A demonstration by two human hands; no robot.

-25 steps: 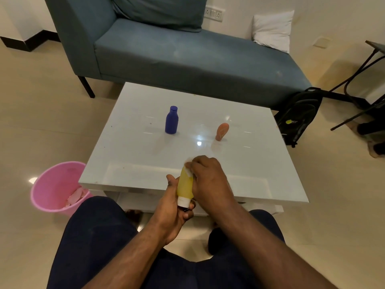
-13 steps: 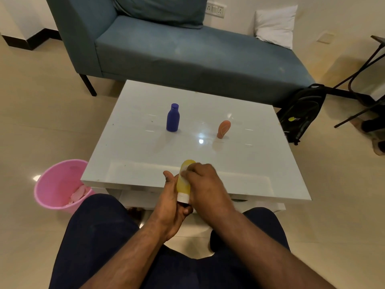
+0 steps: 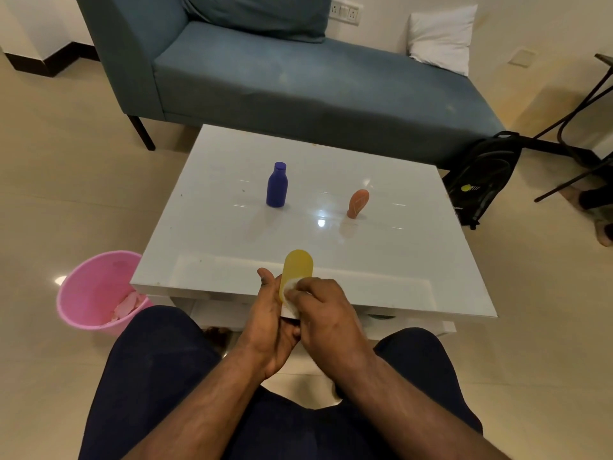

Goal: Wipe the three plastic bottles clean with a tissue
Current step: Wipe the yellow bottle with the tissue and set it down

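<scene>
Yellow bottle (image 3: 296, 267) is off the table (image 3: 381, 267), held just over its near edge, long axis upright w/ a slight tilt, rounded end up & white cap end down in the palm. Left hand (image 3: 267, 322) grips the lower part, fingers wrapped behind, thumb up along the left side. Right hand (image 3: 326, 318) pinches a white tissue (image 3: 289, 287) against the bottle's mid-body, fingers curled on it. So the uncleaned-looking stretch lies above the right fingers, toward the rounded top; a stroke along the long axis, up & away, probably comes next. Right hand does the wiping, left only steadies.

Bottle looks like smooth, slightly translucent plastic, flat oval shape, likely slippery. Tissue is soft, crumpled, mostly hidden under the fingers.

Further back on the table from the yellow one: blue bottle (image 3: 277, 185), opaque, cylindrical, shouldered neck, standing to the left; orange bottle (image 3: 357, 204), small, tapered oval, leaning, to the right. Both well apart from the hands. Table top is glossy white, reflective.
</scene>
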